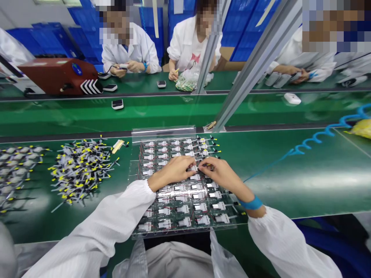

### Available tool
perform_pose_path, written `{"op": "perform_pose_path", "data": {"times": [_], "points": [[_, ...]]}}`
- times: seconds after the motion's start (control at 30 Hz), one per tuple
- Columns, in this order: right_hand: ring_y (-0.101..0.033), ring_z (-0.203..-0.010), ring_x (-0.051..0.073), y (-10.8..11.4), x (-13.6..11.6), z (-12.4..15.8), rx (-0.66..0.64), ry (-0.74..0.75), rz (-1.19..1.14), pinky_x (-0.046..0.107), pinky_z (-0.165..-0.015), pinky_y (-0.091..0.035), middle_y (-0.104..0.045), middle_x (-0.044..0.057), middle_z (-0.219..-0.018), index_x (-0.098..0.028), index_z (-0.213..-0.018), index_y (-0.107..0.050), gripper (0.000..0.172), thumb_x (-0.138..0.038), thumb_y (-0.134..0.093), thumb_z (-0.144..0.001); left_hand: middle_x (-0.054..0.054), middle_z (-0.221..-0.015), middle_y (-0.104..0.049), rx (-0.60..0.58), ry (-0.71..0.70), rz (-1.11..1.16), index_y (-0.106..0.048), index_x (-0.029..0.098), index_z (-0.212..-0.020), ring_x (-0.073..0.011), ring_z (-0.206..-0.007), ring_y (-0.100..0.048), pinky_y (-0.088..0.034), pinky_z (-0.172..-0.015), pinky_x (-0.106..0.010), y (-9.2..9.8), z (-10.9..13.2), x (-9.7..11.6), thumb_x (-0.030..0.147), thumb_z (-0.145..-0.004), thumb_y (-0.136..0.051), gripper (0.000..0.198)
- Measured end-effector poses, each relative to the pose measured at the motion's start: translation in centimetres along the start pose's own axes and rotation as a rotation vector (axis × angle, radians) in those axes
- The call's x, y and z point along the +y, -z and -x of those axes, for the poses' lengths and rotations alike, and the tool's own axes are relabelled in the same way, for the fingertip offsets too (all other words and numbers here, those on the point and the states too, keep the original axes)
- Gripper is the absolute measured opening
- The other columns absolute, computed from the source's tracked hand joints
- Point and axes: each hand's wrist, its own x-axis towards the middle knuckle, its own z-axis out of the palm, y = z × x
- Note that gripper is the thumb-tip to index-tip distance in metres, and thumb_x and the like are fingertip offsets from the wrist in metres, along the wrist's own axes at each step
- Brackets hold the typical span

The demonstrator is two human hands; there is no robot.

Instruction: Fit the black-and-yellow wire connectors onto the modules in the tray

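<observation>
Your left hand (173,170) and right hand (222,177) cover the middle rows of small white-labelled circuit modules (183,209). Whatever your right fingertips (204,165) pinch is too small to tell, possibly a wire. Far left of your left hand, the wired parts (16,170) run off the picture's edge.

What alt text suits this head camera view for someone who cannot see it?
Bare left hand and right hand touch small white wired modules in a clear plastic tray on a green workbench, beside a heap of yellow-tipped wires.

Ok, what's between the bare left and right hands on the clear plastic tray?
Head view: a small white wired module on the clear tray, between left hand and right hand.
</observation>
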Motion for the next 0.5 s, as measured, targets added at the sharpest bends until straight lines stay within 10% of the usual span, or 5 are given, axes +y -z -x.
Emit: {"op": "perform_pose_path", "data": {"times": [0.5], "points": [[-0.064, -0.081, 0.022, -0.12, 0.28, 0.24, -0.038, -0.006, -0.019, 0.034, -0.073, -0.046, -0.071, 0.005, -0.093, -0.022, -0.092, -0.073, 0.018, -0.029, -0.057, -0.095, -0.007, -0.098, -0.071, 0.009, -0.036, -0.085, -0.064, 0.016, -0.105, -0.0235, -0.093, -0.068, -0.05, -0.078, -0.033, -0.74, 0.09, 0.24, 0.029, -0.096, -0.061, 0.016]]}}
